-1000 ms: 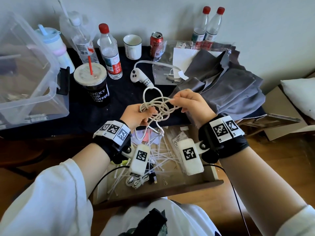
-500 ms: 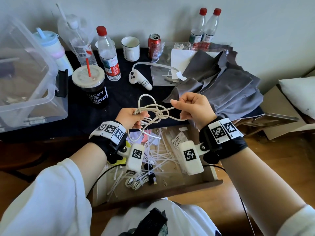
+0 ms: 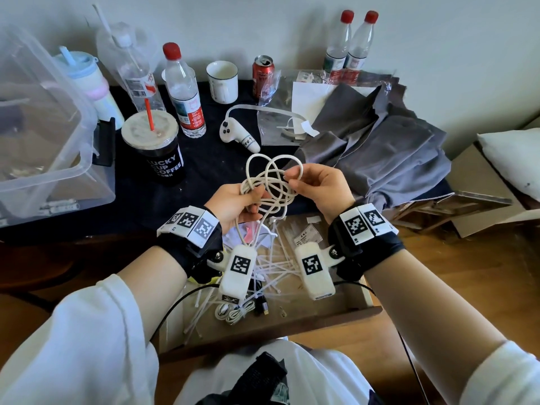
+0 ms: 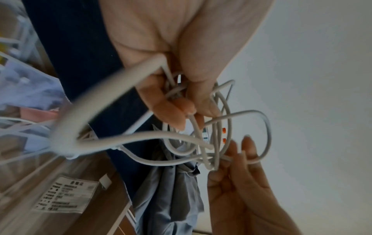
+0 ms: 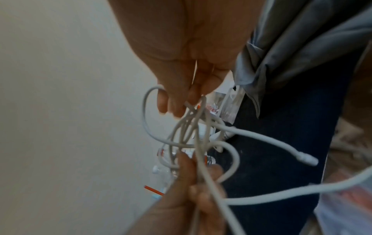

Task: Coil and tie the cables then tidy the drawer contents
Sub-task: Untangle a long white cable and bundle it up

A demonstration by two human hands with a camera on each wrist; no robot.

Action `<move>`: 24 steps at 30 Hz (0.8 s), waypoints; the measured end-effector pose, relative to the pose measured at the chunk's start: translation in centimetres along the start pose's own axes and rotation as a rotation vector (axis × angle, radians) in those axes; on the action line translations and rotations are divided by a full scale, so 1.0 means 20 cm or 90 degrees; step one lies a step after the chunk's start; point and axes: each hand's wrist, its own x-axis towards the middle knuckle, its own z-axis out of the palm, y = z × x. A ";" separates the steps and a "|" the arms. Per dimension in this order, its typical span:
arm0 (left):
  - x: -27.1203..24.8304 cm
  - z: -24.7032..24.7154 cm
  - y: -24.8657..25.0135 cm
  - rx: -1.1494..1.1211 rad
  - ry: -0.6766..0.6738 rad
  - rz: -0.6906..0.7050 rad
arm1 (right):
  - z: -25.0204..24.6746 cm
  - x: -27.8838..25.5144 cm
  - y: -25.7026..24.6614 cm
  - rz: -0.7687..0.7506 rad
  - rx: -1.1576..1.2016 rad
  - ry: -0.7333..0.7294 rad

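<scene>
A white cable (image 3: 273,182) hangs in loose tangled loops between both hands, above the open wooden drawer (image 3: 306,317). My left hand (image 3: 242,200) grips a bunch of its loops in curled fingers (image 4: 175,109). My right hand (image 3: 309,182) pinches one loop at the right side of the tangle (image 5: 181,103). One strand trails down toward the drawer, and a free plug end (image 5: 308,159) shows in the right wrist view. In the drawer lie several white zip ties (image 3: 274,267), a small coiled white cable (image 3: 233,311) and a dark USB plug (image 3: 263,306).
On the dark tabletop (image 3: 210,159) behind stand a coffee cup (image 3: 156,150), water bottles (image 3: 184,92), a mug (image 3: 223,81), a red can (image 3: 263,74) and a white controller (image 3: 236,135). A clear plastic bin (image 3: 43,141) is at left, grey cloth (image 3: 380,150) at right.
The hands moved closer together and the loops slackened and widened. The right hand shifted its pinch to a loop at the tangle's right side. The left hand kept its grip.
</scene>
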 end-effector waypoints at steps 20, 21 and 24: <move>-0.01 -0.08 -0.03 0.282 0.102 -0.074 | -0.07 0.02 -0.17 0.030 0.131 0.159; -0.01 -0.09 -0.04 0.283 0.122 -0.070 | -0.08 0.02 -0.16 0.027 0.073 0.169; 0.00 -0.15 -0.06 0.266 0.171 -0.067 | -0.13 0.04 -0.12 0.003 -0.104 0.175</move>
